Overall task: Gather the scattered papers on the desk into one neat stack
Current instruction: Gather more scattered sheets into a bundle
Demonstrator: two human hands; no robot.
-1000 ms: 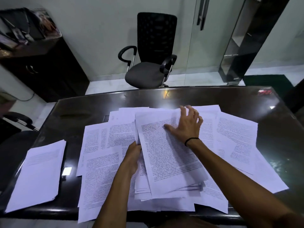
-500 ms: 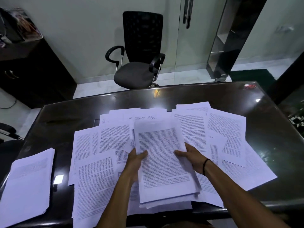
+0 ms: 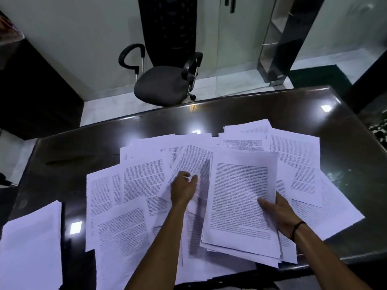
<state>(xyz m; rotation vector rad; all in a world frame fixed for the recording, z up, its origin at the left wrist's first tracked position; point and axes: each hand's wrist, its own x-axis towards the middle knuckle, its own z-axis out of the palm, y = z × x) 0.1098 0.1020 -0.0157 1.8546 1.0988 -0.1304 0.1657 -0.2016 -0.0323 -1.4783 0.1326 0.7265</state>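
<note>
Printed white papers (image 3: 142, 181) lie scattered and overlapping across the dark glossy desk (image 3: 293, 114). My right hand (image 3: 276, 214) grips the right edge of a gathered bundle of sheets (image 3: 240, 204), lifted and tilted above the pile. My left hand (image 3: 184, 187) pinches the lower edge of a slanted loose sheet (image 3: 192, 162) just left of the bundle. More loose sheets (image 3: 297, 164) spread out to the right. A separate pile of papers (image 3: 29, 243) rests at the desk's front left corner.
A black office chair (image 3: 165, 80) stands beyond the desk's far edge. A dark cabinet (image 3: 31, 86) is at the left, a glass-and-black shelf unit (image 3: 278, 42) at the back right. Bare desk surface shows along the far edge and right side.
My right hand has lifted the bundle and shifted it to the right. My left hand let go of the bundle's left edge and took hold of a loose slanted sheet.
</note>
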